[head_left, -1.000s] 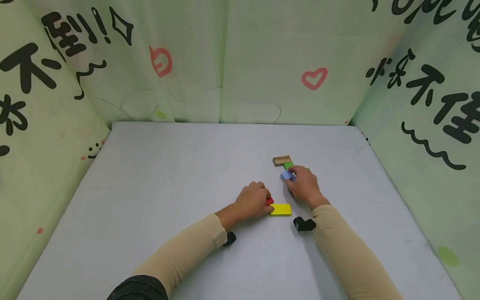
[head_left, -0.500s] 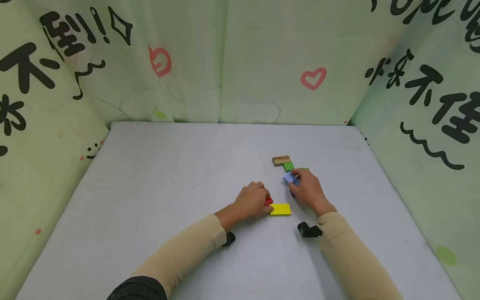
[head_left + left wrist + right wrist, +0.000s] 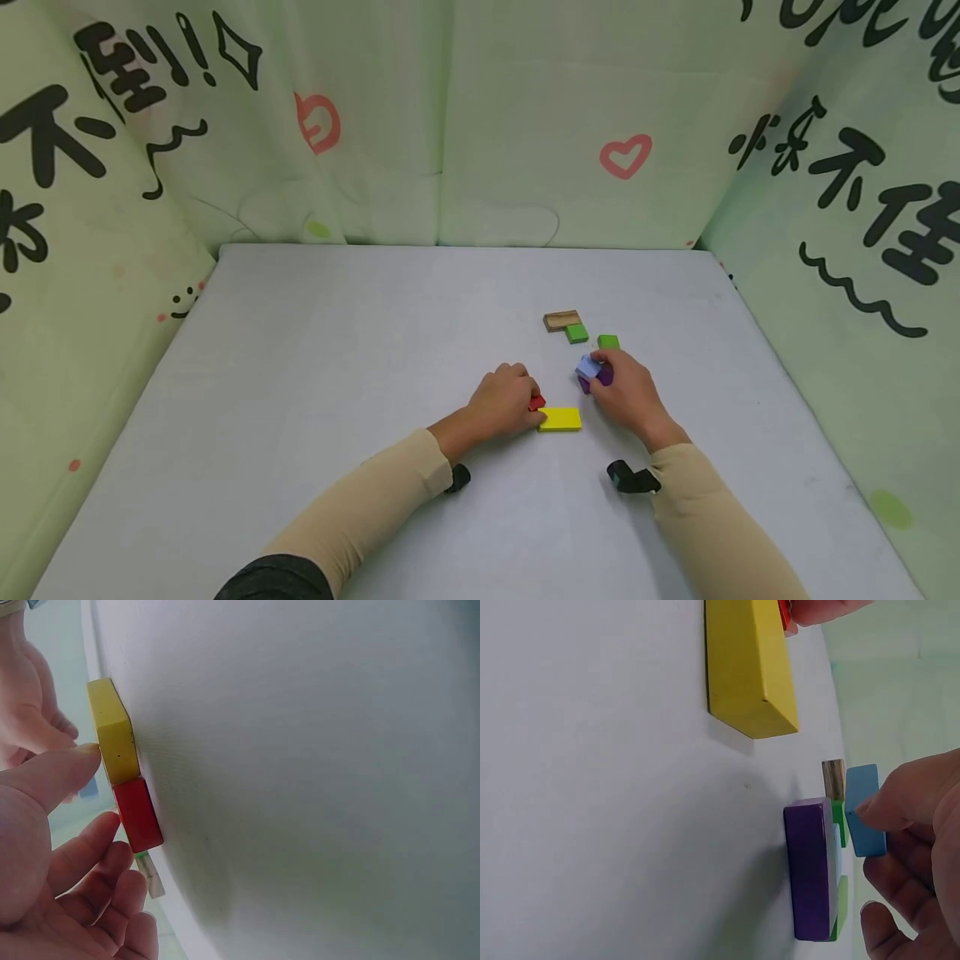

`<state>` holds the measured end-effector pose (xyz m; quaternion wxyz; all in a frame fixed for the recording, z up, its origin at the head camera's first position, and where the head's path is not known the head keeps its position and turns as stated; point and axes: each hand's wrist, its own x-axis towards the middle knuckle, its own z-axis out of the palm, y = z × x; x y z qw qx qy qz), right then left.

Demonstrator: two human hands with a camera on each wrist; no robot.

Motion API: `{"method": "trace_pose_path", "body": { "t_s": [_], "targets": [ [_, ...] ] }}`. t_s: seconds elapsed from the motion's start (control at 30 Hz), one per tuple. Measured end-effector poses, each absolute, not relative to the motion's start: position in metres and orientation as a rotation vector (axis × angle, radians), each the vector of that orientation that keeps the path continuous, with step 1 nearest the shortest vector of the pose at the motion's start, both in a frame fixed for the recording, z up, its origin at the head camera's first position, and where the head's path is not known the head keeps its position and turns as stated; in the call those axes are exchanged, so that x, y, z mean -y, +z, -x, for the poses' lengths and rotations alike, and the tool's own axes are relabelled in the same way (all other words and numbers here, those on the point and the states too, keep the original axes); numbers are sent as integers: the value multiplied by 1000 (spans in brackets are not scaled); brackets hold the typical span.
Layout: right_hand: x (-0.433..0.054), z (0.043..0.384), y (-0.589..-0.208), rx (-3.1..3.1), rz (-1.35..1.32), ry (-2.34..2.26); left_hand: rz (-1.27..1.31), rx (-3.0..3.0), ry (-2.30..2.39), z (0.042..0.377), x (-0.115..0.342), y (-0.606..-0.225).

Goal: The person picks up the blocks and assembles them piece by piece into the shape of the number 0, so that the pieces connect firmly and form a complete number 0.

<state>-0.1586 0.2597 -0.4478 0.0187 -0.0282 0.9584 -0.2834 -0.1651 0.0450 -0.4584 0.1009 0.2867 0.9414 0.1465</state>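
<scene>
My left hand (image 3: 504, 398) holds a red block (image 3: 536, 403) and a yellow block (image 3: 562, 419) end to end on the table. In the left wrist view, its thumb presses the yellow block (image 3: 116, 735) and its index fingertip meets the red block (image 3: 138, 816). Between thumb and fingers, my right hand (image 3: 630, 396) pinches a light-blue block (image 3: 587, 367). Below it lies a purple block (image 3: 605, 377), partly covered by that hand in the head view. The right wrist view has the held light-blue block (image 3: 865, 810) raised beside the purple block (image 3: 810, 874).
Behind the right hand lie a wood-brown block (image 3: 562, 321) and two green blocks, one touching the brown one (image 3: 577, 333) and another nearer the hand (image 3: 608, 342). Printed green cloth (image 3: 517, 125) walls the white table (image 3: 337, 333) at the back and sides.
My right hand has moved right and toward the body with the light-blue block, uncovering the green blocks and part of the purple block. The left hand stays in place.
</scene>
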Motion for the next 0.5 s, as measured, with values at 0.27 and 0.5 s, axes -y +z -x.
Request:
{"method": "trace_pose_path", "body": {
  "t_s": [0.27, 0.5],
  "targets": [
    [-267, 145, -450, -3002, 113, -858, -847, -2779, 433, 165, -45, -459],
    [-269, 136, -452, -2980, 103, -855, -826, -2771, 427, 165, -46, -458]
  ]
}}
